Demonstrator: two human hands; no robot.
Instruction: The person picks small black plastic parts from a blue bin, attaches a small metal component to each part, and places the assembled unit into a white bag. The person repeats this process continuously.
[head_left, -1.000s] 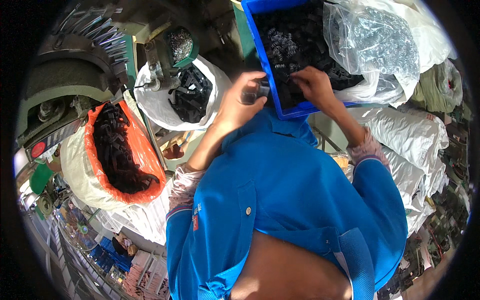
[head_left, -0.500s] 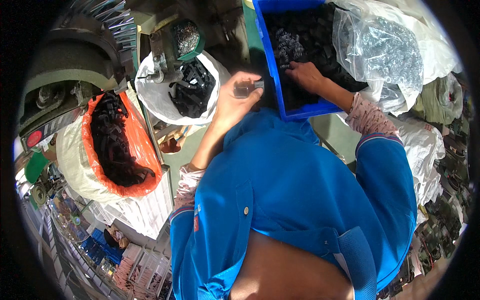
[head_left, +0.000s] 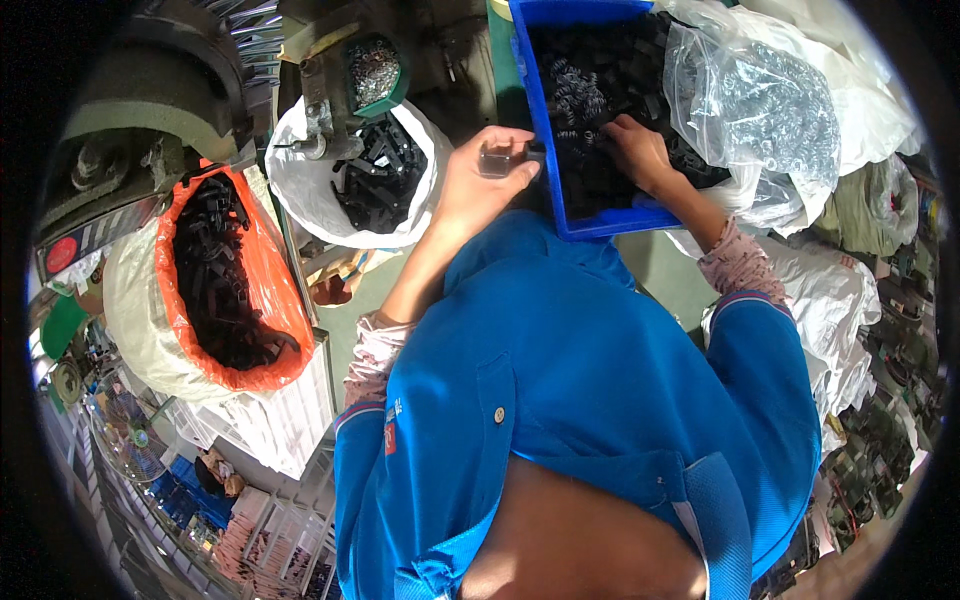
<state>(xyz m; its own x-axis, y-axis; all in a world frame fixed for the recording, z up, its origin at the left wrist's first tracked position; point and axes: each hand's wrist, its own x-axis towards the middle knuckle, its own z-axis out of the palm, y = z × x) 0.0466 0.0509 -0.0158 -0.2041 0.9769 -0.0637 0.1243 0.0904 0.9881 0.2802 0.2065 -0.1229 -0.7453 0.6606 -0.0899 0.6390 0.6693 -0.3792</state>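
Observation:
My left hand (head_left: 478,185) is beside the left wall of a blue bin (head_left: 549,150). Between its thumb and fingers it grips a small dark block-shaped part (head_left: 496,161) with a shiny flat face. My right hand (head_left: 642,157) reaches into the bin with its fingers drawn together among loose black parts (head_left: 625,75). Whatever its fingertips hold, if anything, is hidden. A cluster of small metal coil springs (head_left: 578,95) lies on the black parts, to the left of that hand.
A clear plastic bag of springs (head_left: 770,110) leans over the bin's right side. To the left stand a white-lined container (head_left: 285,200) and an orange-lined sack (head_left: 290,330), both with black parts inside. A green cup (head_left: 385,98) of small metal pieces sits by machinery (head_left: 150,110).
My left hand has shifted slightly right and up, closer to the bin, with the block-shaped part in it. My right hand has moved right within the bin, away from the springs.

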